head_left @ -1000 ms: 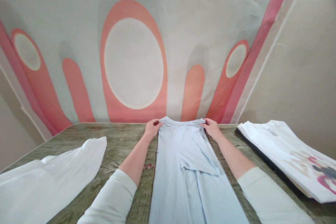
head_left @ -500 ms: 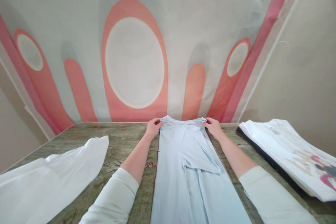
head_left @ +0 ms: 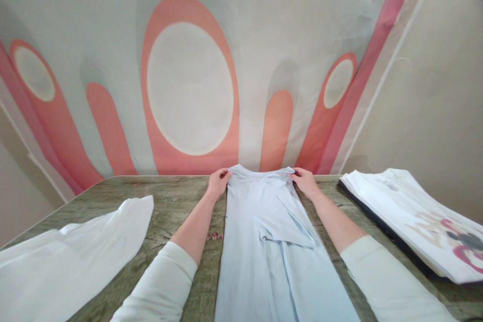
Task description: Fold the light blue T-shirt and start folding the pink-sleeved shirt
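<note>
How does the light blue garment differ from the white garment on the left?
The light blue garment is folded into a long narrow strip; the white garment lies spread loosely, rippled. The left hand and right hand pinch the light blue garment's far corners; the white garment is untouched. Both lie on the wooden table.

I see only a slight shift: my left hand [head_left: 218, 182] and right hand [head_left: 305, 181], pinching the far corners of the long pale blue fabric garment [head_left: 264, 241], nudge its top edge a touch nearer the far edge of the weathered wooden table [head_left: 177, 201].
</note>
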A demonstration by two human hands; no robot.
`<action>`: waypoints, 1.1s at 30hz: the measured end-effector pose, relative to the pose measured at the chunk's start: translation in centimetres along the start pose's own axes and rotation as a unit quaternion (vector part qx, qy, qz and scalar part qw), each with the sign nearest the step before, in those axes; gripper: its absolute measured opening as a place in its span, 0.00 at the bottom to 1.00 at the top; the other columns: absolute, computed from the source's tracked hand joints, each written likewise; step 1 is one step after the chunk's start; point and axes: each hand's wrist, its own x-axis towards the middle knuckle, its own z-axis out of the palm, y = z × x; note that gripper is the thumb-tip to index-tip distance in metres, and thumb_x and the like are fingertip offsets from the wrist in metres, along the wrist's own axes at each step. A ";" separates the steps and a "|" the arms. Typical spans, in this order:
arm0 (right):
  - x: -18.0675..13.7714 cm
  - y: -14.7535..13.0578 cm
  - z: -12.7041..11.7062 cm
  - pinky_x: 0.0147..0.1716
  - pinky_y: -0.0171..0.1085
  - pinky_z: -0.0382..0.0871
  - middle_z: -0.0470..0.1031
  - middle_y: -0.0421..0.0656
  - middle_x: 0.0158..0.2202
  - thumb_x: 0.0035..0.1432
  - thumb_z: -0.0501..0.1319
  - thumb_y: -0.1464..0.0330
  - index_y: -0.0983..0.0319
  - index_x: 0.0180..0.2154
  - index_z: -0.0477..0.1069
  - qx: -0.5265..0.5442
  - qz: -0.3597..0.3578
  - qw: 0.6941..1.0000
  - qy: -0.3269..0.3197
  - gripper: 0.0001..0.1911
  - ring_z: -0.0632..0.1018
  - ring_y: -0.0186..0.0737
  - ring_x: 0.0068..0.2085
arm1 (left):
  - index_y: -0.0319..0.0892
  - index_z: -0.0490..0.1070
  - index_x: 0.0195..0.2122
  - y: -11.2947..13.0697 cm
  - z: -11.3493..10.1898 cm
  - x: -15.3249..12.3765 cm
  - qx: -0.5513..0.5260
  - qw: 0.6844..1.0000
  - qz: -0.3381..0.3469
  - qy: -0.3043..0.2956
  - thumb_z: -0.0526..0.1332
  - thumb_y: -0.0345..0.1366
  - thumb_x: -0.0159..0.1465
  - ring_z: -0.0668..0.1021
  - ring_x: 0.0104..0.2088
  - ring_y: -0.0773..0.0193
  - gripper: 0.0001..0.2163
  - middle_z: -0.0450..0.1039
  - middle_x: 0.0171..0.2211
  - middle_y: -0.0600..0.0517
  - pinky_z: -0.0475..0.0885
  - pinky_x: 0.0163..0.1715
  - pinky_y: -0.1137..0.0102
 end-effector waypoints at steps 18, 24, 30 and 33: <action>0.1 0.3 0.0 0.37 0.39 0.69 0.78 0.44 0.34 0.46 0.62 0.63 0.64 0.38 0.75 0.001 0.004 1.000 0.008 0.17 0.76 0.42 0.35 | 0.39 0.74 0.41 -0.3 0.0 0.1 -0.012 1.000 0.009 -0.007 0.57 0.45 0.59 0.75 0.33 0.62 0.17 0.76 0.31 0.50 0.69 0.35 0.71; 0.1 0.4 0.0 0.36 0.38 0.68 0.78 0.44 0.34 0.46 0.61 0.62 0.64 0.38 0.75 -0.003 -0.001 1.000 0.009 0.17 0.76 0.41 0.34 | 0.39 0.75 0.42 -0.3 0.0 0.1 -0.007 1.000 0.014 -0.005 0.57 0.44 0.60 0.75 0.34 0.61 0.16 0.76 0.33 0.51 0.69 0.35 0.71; 0.0 0.2 0.0 0.37 0.39 0.69 0.78 0.43 0.34 0.47 0.61 0.62 0.63 0.37 0.75 -0.014 -0.006 1.000 0.007 0.16 0.76 0.41 0.35 | 0.38 0.75 0.40 -0.1 0.0 0.1 -0.002 1.000 0.011 0.007 0.58 0.43 0.59 0.75 0.35 0.60 0.15 0.77 0.33 0.50 0.70 0.36 0.71; 0.0 0.2 0.0 0.38 0.39 0.69 0.78 0.43 0.34 0.48 0.60 0.62 0.63 0.38 0.75 -0.023 -0.009 1.000 0.007 0.16 0.76 0.42 0.36 | 0.38 0.75 0.39 0.1 0.0 0.0 0.002 1.000 0.010 0.008 0.58 0.42 0.59 0.76 0.34 0.60 0.14 0.77 0.33 0.50 0.70 0.35 0.70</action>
